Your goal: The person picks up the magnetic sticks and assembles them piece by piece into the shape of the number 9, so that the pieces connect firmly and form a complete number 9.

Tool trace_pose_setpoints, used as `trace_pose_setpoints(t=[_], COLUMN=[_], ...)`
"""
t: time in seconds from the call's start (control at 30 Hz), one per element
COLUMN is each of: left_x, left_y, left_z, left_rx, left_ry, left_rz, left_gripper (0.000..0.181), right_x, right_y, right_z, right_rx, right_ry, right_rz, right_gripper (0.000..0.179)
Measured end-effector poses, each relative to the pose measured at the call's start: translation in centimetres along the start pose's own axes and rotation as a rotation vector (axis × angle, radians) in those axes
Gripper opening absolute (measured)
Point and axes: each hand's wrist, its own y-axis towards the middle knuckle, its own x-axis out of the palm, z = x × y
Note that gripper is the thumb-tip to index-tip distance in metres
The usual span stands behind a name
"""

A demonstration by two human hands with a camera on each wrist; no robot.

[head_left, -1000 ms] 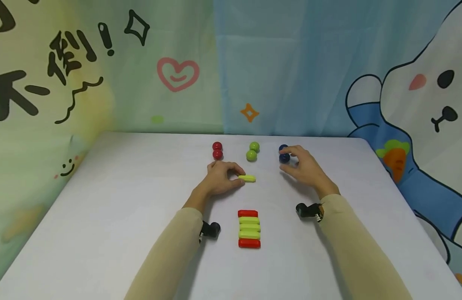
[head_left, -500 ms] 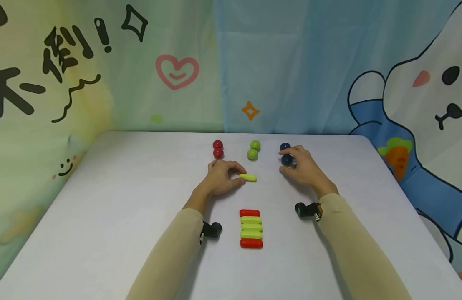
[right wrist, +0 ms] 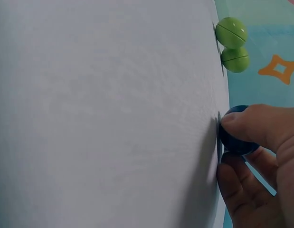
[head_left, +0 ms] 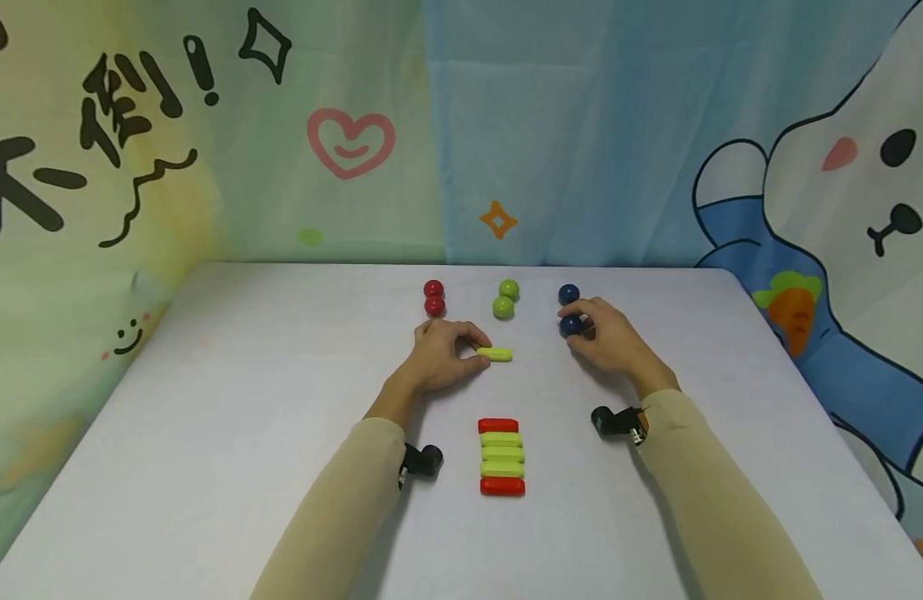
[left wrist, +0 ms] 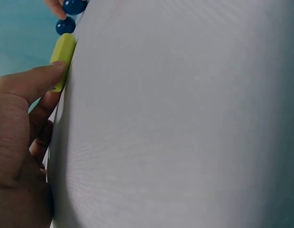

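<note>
Left hand (head_left: 440, 357) pinching ridged lime stick (head_left: 499, 354), right hand (head_left: 611, 340) pinching glossy blue ball (head_left: 570, 325), matte tabletop (head_left: 281, 358)

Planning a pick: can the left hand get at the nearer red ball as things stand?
Probably yes: nothing visible lies between the left hand and the nearer red ball, though the hand pinches a yellow stick.

A white table (head_left: 281, 400) carries a short, ridged yellow-green stick (head_left: 499, 355). From it, two glossy red balls (head_left: 434, 307) lie at ten o'clock, two glossy green balls (head_left: 504, 307) at twelve, two glossy dark-blue balls (head_left: 570, 327) at two, five red and yellow-green sticks (head_left: 502, 455) at six.
</note>
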Motion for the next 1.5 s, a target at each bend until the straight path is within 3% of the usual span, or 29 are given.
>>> trace_pose_setpoints(t=[0.3, 0.83, 1.2, 1.5], left_x=[0.1, 0.2, 0.1, 0.2], left_y=[-0.1, 0.0, 0.0, -0.1], left_z=[0.0, -0.1, -0.1, 0.0], left_rx=[-0.002, -0.026, -0.012, -0.003], left_ry=[0.005, 0.003, 0.007, -0.005], left_rz=[0.002, 0.002, 0.009, 0.019], left_gripper=[0.017, 0.018, 0.017, 0.018], right_x=[0.4, 0.5, 0.7, 1.0], right_y=[-0.7, -1.7, -2.1, -2.4], right_z=[-0.7, -1.4, -2.1, -2.6], right_rx=[-0.018, 0.041, -0.038, -0.009], right_ry=[0.018, 0.089, 0.11, 0.107], right_rz=[-0.034, -0.051, -0.056, -0.054], right_gripper=[0.041, 0.043, 0.041, 0.04])
